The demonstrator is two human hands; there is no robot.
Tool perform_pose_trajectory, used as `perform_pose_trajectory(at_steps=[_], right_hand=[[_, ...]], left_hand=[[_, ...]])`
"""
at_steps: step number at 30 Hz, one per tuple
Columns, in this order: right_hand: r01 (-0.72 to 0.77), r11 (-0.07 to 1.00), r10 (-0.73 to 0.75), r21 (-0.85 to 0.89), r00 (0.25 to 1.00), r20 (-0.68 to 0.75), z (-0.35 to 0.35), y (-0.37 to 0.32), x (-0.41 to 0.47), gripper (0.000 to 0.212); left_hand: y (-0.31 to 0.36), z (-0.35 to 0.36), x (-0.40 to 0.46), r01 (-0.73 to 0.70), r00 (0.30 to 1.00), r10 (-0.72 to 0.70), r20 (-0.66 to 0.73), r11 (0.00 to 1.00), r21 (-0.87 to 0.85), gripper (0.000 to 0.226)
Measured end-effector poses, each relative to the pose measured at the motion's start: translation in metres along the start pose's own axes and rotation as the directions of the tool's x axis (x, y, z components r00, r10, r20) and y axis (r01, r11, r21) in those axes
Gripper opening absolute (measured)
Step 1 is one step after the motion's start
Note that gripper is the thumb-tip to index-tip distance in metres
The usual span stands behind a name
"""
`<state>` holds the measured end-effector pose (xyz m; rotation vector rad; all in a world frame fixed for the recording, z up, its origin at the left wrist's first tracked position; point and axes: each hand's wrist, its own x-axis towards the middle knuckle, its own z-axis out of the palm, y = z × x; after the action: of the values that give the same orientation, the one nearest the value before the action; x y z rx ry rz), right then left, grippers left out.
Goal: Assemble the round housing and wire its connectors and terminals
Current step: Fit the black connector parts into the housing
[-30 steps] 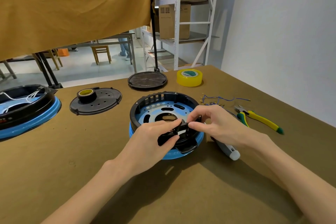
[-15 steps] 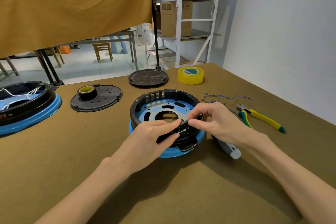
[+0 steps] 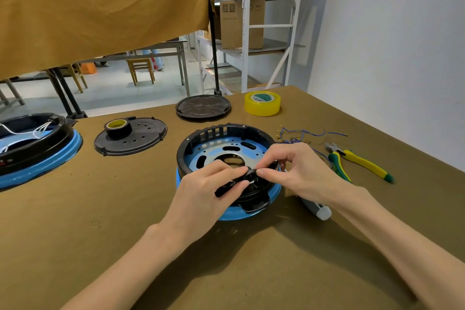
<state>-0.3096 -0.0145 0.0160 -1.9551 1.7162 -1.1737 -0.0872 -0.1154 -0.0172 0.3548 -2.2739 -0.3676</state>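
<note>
Both hands meet over the near rim of the housing (image 3: 227,156), the black ring on a blue base sitting mid-table (image 3: 75,246). The left hand (image 3: 201,196) has thumb and fingers curled round a small black part (image 3: 232,184) right at that rim, gripping it. The right hand (image 3: 297,173) pinches the other end of the same part between thumb and forefinger, other fingers bent. What the part actually is I can't tell, the fingers cover most of it; a bit of white shows under it.

Just right of the housing, a grey tool (image 3: 318,209) pokes out from under the right wrist, mostly hidden. Further right lie the yellow-green cutters (image 3: 357,161), and behind them a tangle of blue wires (image 3: 302,133) with small brass terminals.

Left of the housing there's a black lid (image 3: 141,137) with a roll of black tape (image 3: 117,127) on it. Far left, a second housing (image 3: 35,143) with white wires inside, cut off by the frame edge.

Behind the housing: another black disc (image 3: 203,108) and a yellow tape roll (image 3: 262,103), its green label too small to read. Past the table, boxes (image 3: 242,24) on a shelf have printing I can't make out either.
</note>
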Motion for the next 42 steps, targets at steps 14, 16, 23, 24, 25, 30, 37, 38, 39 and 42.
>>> perform_pose_trajectory(at_steps=[14,16,23,24,25,30,37,38,39,42], right_hand=[[-0.076,0.990,0.086,0.115,0.993,-0.086,-0.012,-0.009,0.006,0.015],[-0.081,0.994,0.101,0.076,0.940,-0.327,-0.015,-0.012,0.024,0.018],[-0.214,0.941,0.155,-0.261,0.961,-0.230,0.045,-0.018,0.049,0.026],[-0.219,0.939,0.163,-0.265,0.962,-0.218,0.046,-0.016,0.047,0.024],[-0.223,0.938,0.170,-0.264,0.963,-0.209,0.045,-0.014,0.047,0.022],[-0.232,0.927,0.201,-0.296,0.971,-0.130,0.041,-0.016,0.052,0.026],[-0.261,0.927,0.217,-0.269,0.959,-0.184,0.044,-0.018,0.048,0.028],[-0.263,0.924,0.217,-0.276,0.958,-0.186,0.045,-0.018,0.049,0.027],[-0.268,0.921,0.221,-0.282,0.957,-0.187,0.045,-0.019,0.049,0.027],[-0.277,0.916,0.232,-0.289,0.956,-0.182,0.045,-0.020,0.050,0.026]], left_hand=[[0.004,0.004,0.000,-0.031,0.998,0.032,-0.059,0.999,0.020,0.029],[0.004,0.005,0.000,-0.035,0.997,0.036,-0.068,0.999,0.017,0.029],[0.004,0.005,-0.002,-0.013,0.998,0.015,-0.064,0.999,0.029,0.030],[0.004,0.005,-0.002,-0.011,0.998,0.013,-0.060,0.999,0.032,0.031],[0.005,0.004,-0.002,-0.007,0.998,0.009,-0.059,0.999,0.035,0.031],[0.008,0.005,-0.001,-0.012,0.997,0.016,-0.077,0.999,0.046,0.032],[0.012,0.005,-0.001,-0.001,0.995,0.007,-0.099,0.998,0.062,0.034],[0.013,0.006,-0.001,0.003,0.994,0.004,-0.109,0.998,0.062,0.033],[0.014,0.007,-0.001,0.009,0.993,-0.002,-0.116,0.998,0.061,0.032],[0.015,0.009,0.000,0.021,0.992,-0.012,-0.125,0.997,0.070,0.029]])
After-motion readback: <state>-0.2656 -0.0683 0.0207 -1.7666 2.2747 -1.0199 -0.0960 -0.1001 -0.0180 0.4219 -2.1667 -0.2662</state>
